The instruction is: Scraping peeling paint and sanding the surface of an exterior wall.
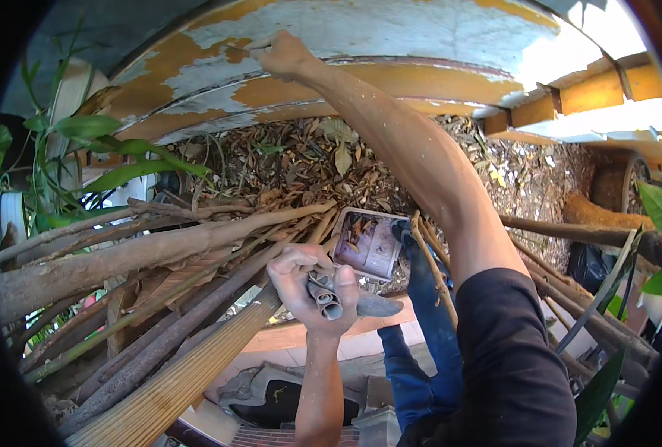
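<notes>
My right hand [285, 56] reaches far forward with its fingers closed against the wooden wall [420, 36], where grey-white paint has flaked off orange-brown patches. Something thin seems to stick out past the fingertips; it is too small to name. Closer to me, my left hand [312, 287] is wrapped round several rolled grey sheets [325, 298], their open ends facing up at me. Beside that hand shows a grey, pointed flat piece [380, 307]; I cannot tell whether I hold it.
A shallow tray [376, 253] with a few dry leaves lies below. Thick branches [122, 246] and a ribbed plank [189, 372] crowd the left; more branches [599, 232] lie right. Leaf litter [301, 167] runs along the wall's foot. Green leaves [89, 127] hang far left.
</notes>
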`<action>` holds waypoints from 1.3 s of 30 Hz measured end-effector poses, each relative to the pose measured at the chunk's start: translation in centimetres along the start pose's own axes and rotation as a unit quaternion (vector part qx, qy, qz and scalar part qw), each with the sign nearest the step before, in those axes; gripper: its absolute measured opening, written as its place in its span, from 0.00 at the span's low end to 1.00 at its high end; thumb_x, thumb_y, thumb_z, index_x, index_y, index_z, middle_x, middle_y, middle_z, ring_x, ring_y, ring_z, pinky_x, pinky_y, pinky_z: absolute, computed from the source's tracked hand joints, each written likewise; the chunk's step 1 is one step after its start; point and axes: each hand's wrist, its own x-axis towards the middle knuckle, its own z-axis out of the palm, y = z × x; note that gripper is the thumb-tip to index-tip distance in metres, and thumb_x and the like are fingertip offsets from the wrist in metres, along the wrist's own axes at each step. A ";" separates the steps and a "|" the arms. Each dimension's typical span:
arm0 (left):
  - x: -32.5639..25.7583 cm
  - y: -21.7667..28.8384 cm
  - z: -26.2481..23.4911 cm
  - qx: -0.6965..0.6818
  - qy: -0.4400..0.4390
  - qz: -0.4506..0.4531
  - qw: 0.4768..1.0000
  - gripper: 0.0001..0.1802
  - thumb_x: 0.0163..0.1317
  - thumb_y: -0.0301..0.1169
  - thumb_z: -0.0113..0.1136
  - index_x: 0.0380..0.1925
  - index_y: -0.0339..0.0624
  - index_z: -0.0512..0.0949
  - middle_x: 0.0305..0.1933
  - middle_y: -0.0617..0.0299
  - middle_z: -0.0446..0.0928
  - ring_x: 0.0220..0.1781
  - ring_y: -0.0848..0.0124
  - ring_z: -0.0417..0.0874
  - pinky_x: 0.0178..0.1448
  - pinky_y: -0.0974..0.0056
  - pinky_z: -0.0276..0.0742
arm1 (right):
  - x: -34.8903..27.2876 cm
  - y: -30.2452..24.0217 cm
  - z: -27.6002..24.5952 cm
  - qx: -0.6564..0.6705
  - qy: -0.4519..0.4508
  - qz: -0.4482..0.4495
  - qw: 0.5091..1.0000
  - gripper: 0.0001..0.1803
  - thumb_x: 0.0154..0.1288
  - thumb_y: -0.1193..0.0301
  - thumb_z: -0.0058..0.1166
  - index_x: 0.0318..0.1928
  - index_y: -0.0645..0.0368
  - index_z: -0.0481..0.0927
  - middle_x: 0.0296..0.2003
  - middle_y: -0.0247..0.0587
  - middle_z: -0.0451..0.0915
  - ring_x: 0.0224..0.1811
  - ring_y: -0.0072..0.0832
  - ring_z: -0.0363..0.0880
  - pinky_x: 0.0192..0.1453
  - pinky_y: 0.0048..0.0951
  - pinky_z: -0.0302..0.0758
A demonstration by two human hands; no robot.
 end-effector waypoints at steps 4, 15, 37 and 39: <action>-0.1 -0.1 -0.9 0.002 -0.034 0.030 0.999 0.22 0.59 0.35 0.68 0.41 0.41 0.63 0.32 0.60 0.67 0.27 0.75 0.65 0.31 0.69 0.63 | -2.6 -0.5 -3.4 0.046 0.018 0.040 0.998 0.21 0.61 0.54 0.58 0.49 0.50 0.89 0.32 0.56 0.86 0.38 0.48 0.87 0.48 0.40 0.82; 1.0 2.7 -2.9 0.086 -0.252 -0.070 0.961 0.11 0.56 0.28 0.69 0.30 0.39 0.74 0.26 0.63 0.73 0.24 0.75 0.73 0.31 0.68 0.70 | -5.0 1.6 2.9 0.100 0.108 0.063 0.987 0.20 0.65 0.53 0.60 0.44 0.57 0.85 0.30 0.46 0.83 0.30 0.33 0.80 0.36 0.34 0.76; -14.6 9.6 -12.8 0.093 -0.099 -0.227 0.964 0.33 0.61 0.53 0.69 0.53 0.36 0.75 0.49 0.46 0.82 0.55 0.58 0.81 0.60 0.58 0.73 | -41.2 -13.7 -0.6 0.425 0.100 0.114 0.892 0.21 0.77 0.60 0.50 0.61 0.58 0.69 0.58 0.48 0.78 0.45 0.35 0.84 0.45 0.37 0.83; -16.6 10.0 -15.5 0.062 -0.081 -0.226 0.969 0.32 0.61 0.52 0.69 0.52 0.35 0.77 0.49 0.47 0.82 0.54 0.59 0.82 0.60 0.58 0.74 | -43.9 -16.4 1.0 0.417 0.170 0.116 0.885 0.18 0.77 0.61 0.48 0.59 0.59 0.70 0.54 0.50 0.81 0.45 0.34 0.85 0.45 0.36 0.82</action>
